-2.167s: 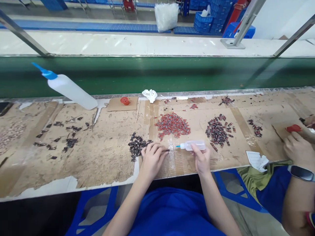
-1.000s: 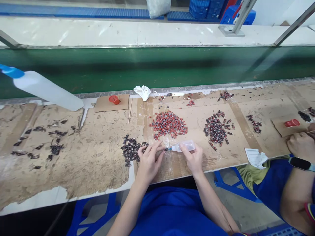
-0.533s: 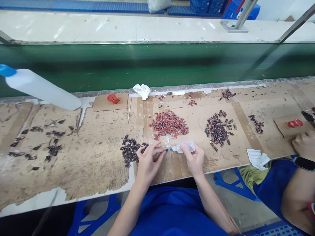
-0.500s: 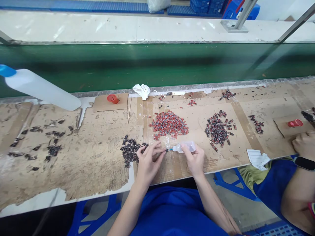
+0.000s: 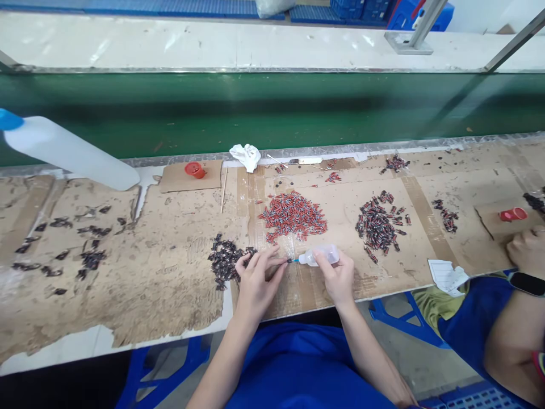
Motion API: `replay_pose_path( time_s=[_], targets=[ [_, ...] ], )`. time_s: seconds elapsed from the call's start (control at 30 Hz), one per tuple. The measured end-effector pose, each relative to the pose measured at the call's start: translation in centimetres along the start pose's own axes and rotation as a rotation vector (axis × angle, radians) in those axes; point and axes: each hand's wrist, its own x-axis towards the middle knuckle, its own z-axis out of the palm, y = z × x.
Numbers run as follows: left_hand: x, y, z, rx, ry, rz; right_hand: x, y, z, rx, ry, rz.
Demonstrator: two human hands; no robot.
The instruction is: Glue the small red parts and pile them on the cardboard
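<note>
My left hand (image 5: pixel 259 278) pinches a small black part (image 5: pixel 290 261) between thumb and forefinger. In my right hand (image 5: pixel 339 278) is a clear squeeze bottle (image 5: pixel 320 255), lying on its side, its thin blue nozzle tip at the black part. Whether tip and part touch is too small to tell. Beside my left hand lies a pile of black parts (image 5: pixel 227 258). Beyond both hands is a heap of small red parts (image 5: pixel 293 215). To the right of the bottle sits a pile of black-and-red pieces (image 5: pixel 378 224).
Cardboard (image 5: pixel 170 272) covers the bench. At left leans a large white bottle (image 5: pixel 72 153) with a blue cap. A red cup (image 5: pixel 195 170), a wooden stick (image 5: pixel 223 190) and a crumpled tissue (image 5: pixel 246 157) lie along the back. Another person's hand (image 5: pixel 528 247) rests at the right edge.
Both hands keep nearly the same position, with the bottle tip still at the black part. The whole view has shifted very slightly.
</note>
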Motion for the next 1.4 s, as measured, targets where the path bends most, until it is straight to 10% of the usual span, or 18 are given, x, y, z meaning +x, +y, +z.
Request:
replay_pose_path(
  time_s=[0.23, 0.4, 0.5, 0.7, 1.0, 1.17, 1.4],
  targets=[
    [-0.2, -0.6, -0.7, -0.009, 0.028, 0.025, 0.2, -0.3, -2.4, -0.314, 0.01, 0.019],
    [-0.3, -1.3, -2.6, -0.136, 0.061, 0.033, -0.1, -2.0, -1.7, -0.796, 0.196, -0.4],
    [-0.4, -1.5, -3.2, -0.215, 0.1, 0.029, 0.2, -2.2, 1.1, -0.807, -0.079, -0.614],
    [-0.9, -1.7, -3.4, -0.266, 0.152, 0.013, 2.1, -1.7, 5.6, -1.025, -0.501, -0.582],
    [-1.3, -1.3, -3.3, -0.292, 0.186, -0.193, 1.7, -2.0, 6.6, -1.341, -0.572, -0.653],
    [-1.2, -1.1, -3.5, -0.285, 0.217, -0.184, 1.9, -2.1, 6.6, -1.209, -0.537, -0.706],
    [-0.9, -0.1, -3.4, -0.363, 0.236, -0.228, 0.7, -2.9, 4.4, -0.4, -0.463, -0.464]
  ],
)
